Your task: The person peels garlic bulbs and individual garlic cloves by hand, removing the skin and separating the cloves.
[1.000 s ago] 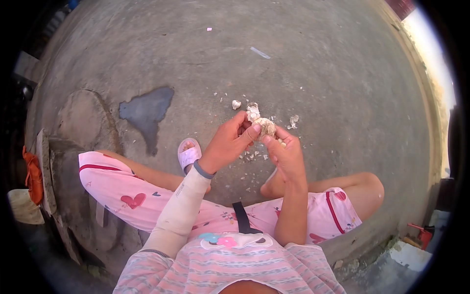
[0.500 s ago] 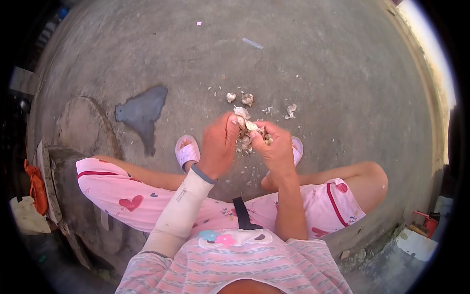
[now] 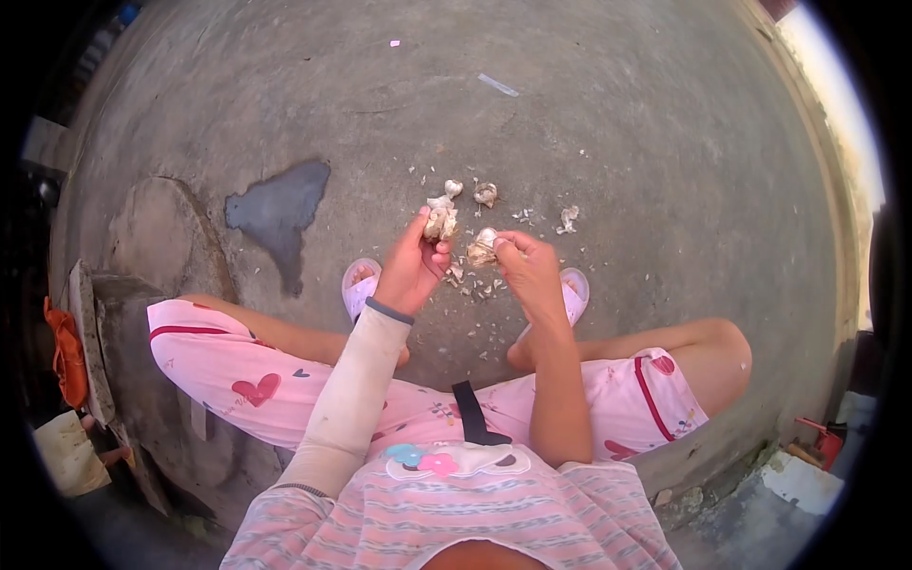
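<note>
Head view: left hand (image 3: 416, 270) half-curled around a broken garlic bulb (image 3: 440, 224); right hand (image 3: 532, 274) closed in a pinch on a garlic chunk (image 3: 482, 253); beyond them on the concrete floor (image 3: 655, 190) lie two whole-looking bulbs (image 3: 485, 195), papery skins (image 3: 456, 275) scattered between lilac slippers (image 3: 356, 297)

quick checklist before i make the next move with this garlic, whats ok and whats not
1. Left hand holding its garlic: ok, fingers closed on it.
2. Right hand holding its garlic piece: ok, pinched at the fingertips.
3. Hands apart: ok, a gap shows between them.
4. Sleeve cuff clear of the fingers: ok, it sits at the wrist.
5. Floor free of scraps: not ok, pale scraps lie scattered.
6. Right piece fully bare of skin: cannot tell, too small.
</note>
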{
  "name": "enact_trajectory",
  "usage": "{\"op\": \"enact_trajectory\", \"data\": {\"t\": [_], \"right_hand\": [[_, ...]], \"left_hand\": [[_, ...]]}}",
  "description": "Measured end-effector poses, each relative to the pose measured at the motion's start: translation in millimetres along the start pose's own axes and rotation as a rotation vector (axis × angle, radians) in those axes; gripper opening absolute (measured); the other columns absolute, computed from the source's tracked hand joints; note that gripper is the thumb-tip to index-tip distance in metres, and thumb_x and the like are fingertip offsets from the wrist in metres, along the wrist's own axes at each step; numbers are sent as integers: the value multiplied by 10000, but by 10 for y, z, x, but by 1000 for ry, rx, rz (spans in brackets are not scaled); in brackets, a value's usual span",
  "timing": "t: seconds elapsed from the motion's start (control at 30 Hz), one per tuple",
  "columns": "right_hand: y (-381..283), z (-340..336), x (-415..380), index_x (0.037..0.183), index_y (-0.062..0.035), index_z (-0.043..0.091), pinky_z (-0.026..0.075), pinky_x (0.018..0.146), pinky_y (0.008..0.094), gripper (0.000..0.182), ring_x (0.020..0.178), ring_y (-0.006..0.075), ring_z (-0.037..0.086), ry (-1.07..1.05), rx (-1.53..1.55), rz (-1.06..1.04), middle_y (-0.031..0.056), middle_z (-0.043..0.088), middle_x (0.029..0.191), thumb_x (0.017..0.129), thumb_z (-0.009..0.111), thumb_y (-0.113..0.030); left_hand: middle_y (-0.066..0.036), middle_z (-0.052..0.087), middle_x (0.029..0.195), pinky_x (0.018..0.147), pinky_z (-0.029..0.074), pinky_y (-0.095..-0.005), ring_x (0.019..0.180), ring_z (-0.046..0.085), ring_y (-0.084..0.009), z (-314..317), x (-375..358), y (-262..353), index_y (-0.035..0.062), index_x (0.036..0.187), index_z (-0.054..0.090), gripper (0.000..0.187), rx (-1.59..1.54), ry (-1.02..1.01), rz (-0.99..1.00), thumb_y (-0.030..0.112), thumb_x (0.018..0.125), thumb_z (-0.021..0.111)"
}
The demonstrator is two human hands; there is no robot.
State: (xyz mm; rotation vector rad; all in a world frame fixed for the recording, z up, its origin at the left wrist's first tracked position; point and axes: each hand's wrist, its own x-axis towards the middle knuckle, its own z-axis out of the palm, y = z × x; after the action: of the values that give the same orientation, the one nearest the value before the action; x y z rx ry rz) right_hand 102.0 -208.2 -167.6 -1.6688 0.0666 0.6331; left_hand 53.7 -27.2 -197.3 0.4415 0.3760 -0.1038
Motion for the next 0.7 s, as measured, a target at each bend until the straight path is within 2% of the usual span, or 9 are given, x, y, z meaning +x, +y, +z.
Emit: {"op": "enact_trajectory", "data": {"t": [0.13,0.2,0.23,0.33,0.43,0.53,0.63,0.7], "right_hand": [[322,13,173,1009,20,691,385,521,259,338,575,71,490,44,-97,-34,-2,576,640,855,639,-277],[453,44,255,1011,15,695,387,514,263,333,565,79,495,177,-243,-189,0,566,621,867,631,-278],[480,51,281,1013,12,697,388,511,266,330,560,83,497,241,-317,-267,1,561,611,872,627,-278],[265,-44,206,1064,3,680,327,497,216,333,563,36,437,169,-123,-147,-45,522,616,923,605,-289],[-5,-50,21,1023,-3,687,378,523,244,340,573,58,481,-20,-46,-47,-14,546,617,924,602,-318],[-81,93,-88,962,-7,666,363,515,228,343,571,41,461,-42,7,-209,-23,551,640,913,638,-346],[-176,118,-146,891,-19,623,364,520,211,333,580,37,463,-96,122,-254,-19,568,663,897,667,-349],[-182,131,-170,879,-26,603,370,520,204,306,588,38,472,-154,252,-186,-16,573,671,911,651,-326]], "left_hand": [[3,579,824,529,437,-172,648,521,-68,-220,44,162,104,983,564,202,199,251,80,303,981,526],[2,581,825,518,424,-182,624,500,-67,-159,18,177,102,985,559,203,330,372,101,302,980,528],[4,579,826,521,422,-181,625,496,-63,-123,3,170,101,990,559,204,405,367,109,302,981,528],[10,574,824,531,417,-179,631,491,-52,32,-64,121,97,1007,561,205,614,309,133,298,984,527],[19,563,801,541,406,-176,642,489,-36,277,-166,57,81,1052,567,212,838,186,191,279,988,525],[19,564,789,536,402,-182,640,480,-34,418,-214,-7,64,1066,570,227,985,82,279,273,991,520],[21,561,767,534,392,-194,649,484,-35,544,-292,-59,44,1053,572,207,1227,23,426,233,995,512],[10,562,769,540,402,-194,653,491,-41,593,-323,-99,36,1057,571,212,1142,-4,403,228,999,501]]}}
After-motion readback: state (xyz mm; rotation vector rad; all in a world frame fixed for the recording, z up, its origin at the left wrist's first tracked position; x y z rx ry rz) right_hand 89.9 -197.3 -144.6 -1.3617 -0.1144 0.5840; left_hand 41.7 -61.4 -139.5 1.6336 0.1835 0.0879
